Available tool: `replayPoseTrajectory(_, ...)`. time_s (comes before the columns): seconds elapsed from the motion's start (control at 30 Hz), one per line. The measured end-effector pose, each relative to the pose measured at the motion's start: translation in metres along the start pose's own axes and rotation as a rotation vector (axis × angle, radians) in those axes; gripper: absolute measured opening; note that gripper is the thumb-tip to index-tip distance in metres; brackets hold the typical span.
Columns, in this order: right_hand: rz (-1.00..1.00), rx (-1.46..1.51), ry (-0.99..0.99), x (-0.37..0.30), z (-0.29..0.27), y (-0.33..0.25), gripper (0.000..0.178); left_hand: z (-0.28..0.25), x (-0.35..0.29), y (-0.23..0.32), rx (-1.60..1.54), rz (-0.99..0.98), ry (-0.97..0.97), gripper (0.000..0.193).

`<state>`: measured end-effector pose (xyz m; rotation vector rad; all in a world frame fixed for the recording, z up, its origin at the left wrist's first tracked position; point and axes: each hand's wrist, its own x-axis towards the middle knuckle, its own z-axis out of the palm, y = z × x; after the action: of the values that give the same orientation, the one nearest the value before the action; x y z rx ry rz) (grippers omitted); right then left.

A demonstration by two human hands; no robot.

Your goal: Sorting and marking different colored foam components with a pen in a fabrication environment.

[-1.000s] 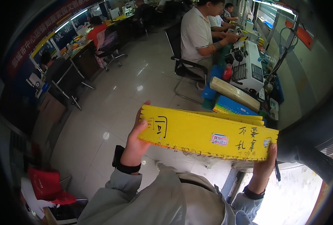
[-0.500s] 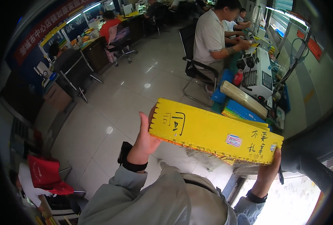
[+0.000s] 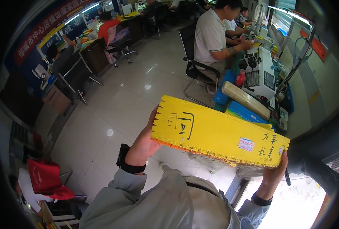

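Note:
Between both hands I hold a long yellow stitched card pad (image 3: 215, 131) in front of my body, tilted lower toward the right. Its left edge is notched, its long lower edge shows rough stitching and an orange layer, and its face carries dark handwriting and a small sticker. Fine hair-like strands (image 3: 226, 162) hang below it. My left hand (image 3: 144, 141) closes round the left end, most of its fingers hidden behind the pad. At the lower right corner, my right hand (image 3: 278, 170) grips the other end.
On the right workbench lie a long pale wrapped block (image 3: 245, 100), blue and yellow sheets (image 3: 247, 113), a red bottle (image 3: 240, 77) and a white machine (image 3: 262, 76). A seated co-worker (image 3: 211, 38) is beyond. Dark pipe-like shape (image 3: 310, 162) at right; red bag (image 3: 49, 178) lower left.
The left end of the pad has tipped slightly up, and my left thumb has gone from sticking up beside the edge to behind the pad. My right hand has barely moved.

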<state>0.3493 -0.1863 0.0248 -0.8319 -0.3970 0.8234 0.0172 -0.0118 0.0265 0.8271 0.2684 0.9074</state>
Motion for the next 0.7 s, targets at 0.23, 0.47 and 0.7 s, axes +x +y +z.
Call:
replayPoseTrajectory(0.23,-0.021,0.025,0.04,0.002,-0.004,0.003,0.034,-0.006,-0.001,-0.003,0.241,-0.118,0.02,0.069)
replayPoseTrajectory(0.47,-0.091,0.148,0.017,0.003,-0.006,-0.011,0.035,-0.021,-0.002,0.014,0.127,0.151,0.133,0.063)
replayPoseTrajectory(0.7,-0.147,0.092,0.143,-0.003,-0.033,-0.039,0.037,-0.071,-0.034,0.065,0.143,0.231,0.362,0.05)
